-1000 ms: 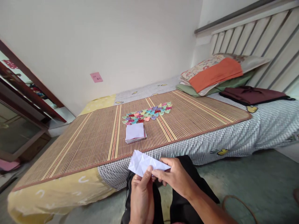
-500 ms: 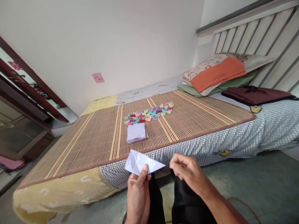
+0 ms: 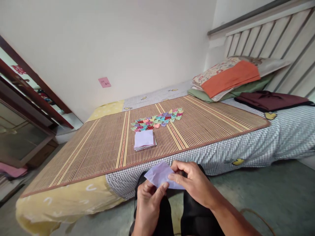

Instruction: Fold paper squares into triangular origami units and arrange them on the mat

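Note:
A pale purple sheet of folded, creased paper [image 3: 159, 173] is held up between my two hands, just in front of the bed's edge and above my knees. My left hand [image 3: 150, 200] pinches its lower left edge between thumb and fingers. On the right side, my right hand [image 3: 188, 178] grips the paper with thumb and forefinger, hiding part of it. Beyond them on the mat lies a stack of square paper [image 3: 144, 139] with a pale purple sheet on top. Several small folded paper pieces [image 3: 157, 120] in many colours sit in rows behind the stack.
A striped brown mat [image 3: 103, 147] covers much of the bed. Pillows [image 3: 228, 80] and a folded maroon cloth bag [image 3: 268, 100] lie at the right, near the slatted headboard [image 3: 268, 36]. A pink note [image 3: 104, 82] is on the wall.
My right hand, apart from the paper before, has moved left and taken hold of it. The paper has been turned and shifted right, and shows a different face.

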The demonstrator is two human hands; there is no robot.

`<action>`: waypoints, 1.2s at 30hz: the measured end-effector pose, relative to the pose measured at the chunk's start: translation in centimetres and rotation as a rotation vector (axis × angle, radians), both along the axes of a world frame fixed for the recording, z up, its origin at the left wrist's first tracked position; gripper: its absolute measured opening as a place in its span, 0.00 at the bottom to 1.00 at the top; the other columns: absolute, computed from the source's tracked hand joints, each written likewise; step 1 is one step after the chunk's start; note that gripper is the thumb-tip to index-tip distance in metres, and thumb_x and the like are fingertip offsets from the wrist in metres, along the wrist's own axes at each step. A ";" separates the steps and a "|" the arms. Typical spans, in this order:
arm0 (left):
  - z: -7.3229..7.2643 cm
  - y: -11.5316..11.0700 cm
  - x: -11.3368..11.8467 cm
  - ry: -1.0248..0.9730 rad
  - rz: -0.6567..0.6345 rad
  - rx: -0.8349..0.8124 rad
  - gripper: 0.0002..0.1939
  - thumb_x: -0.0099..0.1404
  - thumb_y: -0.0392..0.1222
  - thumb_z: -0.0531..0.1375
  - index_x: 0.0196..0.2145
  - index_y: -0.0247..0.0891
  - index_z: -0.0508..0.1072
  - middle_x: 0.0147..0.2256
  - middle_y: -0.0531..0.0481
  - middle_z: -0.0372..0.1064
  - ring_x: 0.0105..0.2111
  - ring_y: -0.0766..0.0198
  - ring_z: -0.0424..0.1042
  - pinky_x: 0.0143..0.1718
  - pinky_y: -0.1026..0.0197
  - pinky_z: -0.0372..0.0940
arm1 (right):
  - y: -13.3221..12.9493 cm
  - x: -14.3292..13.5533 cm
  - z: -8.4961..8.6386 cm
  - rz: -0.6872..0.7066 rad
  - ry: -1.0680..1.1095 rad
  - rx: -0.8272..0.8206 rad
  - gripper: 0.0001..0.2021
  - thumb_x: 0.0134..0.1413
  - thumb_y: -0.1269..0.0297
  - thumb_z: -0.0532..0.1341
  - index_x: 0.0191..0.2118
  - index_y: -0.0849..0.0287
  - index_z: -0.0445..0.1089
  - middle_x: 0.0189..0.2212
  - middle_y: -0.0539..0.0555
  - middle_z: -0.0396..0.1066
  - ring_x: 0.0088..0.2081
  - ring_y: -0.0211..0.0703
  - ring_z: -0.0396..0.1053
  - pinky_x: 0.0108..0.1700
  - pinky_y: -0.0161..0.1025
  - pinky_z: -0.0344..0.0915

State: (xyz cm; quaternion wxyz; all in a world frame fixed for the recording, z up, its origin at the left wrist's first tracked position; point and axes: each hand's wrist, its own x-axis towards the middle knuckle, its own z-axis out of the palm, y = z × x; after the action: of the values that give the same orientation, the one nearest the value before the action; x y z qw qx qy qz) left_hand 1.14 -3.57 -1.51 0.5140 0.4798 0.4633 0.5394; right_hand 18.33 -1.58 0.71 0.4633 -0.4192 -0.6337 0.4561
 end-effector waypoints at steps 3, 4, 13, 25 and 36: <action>-0.4 0.1 -0.5 0.047 -0.024 0.040 0.18 0.59 0.51 0.72 0.21 0.36 0.78 0.19 0.52 0.66 0.21 0.67 0.60 0.25 0.64 0.58 | 0.0 0.6 -0.7 0.001 -0.013 0.004 0.13 0.61 0.63 0.63 0.26 0.57 0.63 0.23 0.44 0.56 0.28 0.37 0.54 0.31 0.35 0.54; -0.6 0.1 -0.6 0.050 -0.043 0.042 0.18 0.61 0.51 0.71 0.22 0.36 0.78 0.18 0.53 0.65 0.21 0.67 0.60 0.25 0.65 0.57 | 0.0 0.7 -0.9 0.001 -0.019 0.003 0.13 0.61 0.63 0.63 0.26 0.57 0.62 0.23 0.44 0.55 0.27 0.37 0.53 0.31 0.35 0.53; -1.4 0.1 -0.6 -0.139 -0.106 -0.081 0.18 0.61 0.51 0.72 0.26 0.35 0.75 0.21 0.53 0.71 0.20 0.70 0.67 0.26 0.67 0.59 | 0.4 1.5 -2.2 -0.017 -0.009 0.013 0.16 0.66 0.58 0.62 0.27 0.56 0.61 0.23 0.44 0.53 0.26 0.37 0.52 0.28 0.35 0.52; -1.1 1.7 -1.4 -0.619 -0.589 -0.549 0.18 0.61 0.46 0.73 0.44 0.32 0.81 0.32 0.41 0.83 0.29 0.59 0.83 0.26 0.69 0.71 | 0.0 1.9 -0.6 0.111 -0.166 0.591 0.10 0.73 0.61 0.58 0.38 0.55 0.72 0.33 0.51 0.71 0.39 0.44 0.67 0.43 0.40 0.65; 0.6 1.6 -0.4 -0.348 -0.125 -0.266 0.24 0.53 0.45 0.78 0.44 0.31 0.81 0.26 0.48 0.79 0.25 0.63 0.76 0.31 0.63 0.69 | -0.6 3.6 -2.0 -0.010 -0.319 0.524 0.26 0.62 0.81 0.60 0.60 0.49 0.68 0.58 0.55 0.68 0.61 0.46 0.67 0.63 0.43 0.66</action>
State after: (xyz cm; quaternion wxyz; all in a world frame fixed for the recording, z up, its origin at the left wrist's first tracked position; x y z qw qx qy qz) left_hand 0.79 -1.99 -0.96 0.6774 0.3354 0.4040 0.5152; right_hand 21.98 -2.22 -1.25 0.4524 -0.3548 -0.7926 0.2032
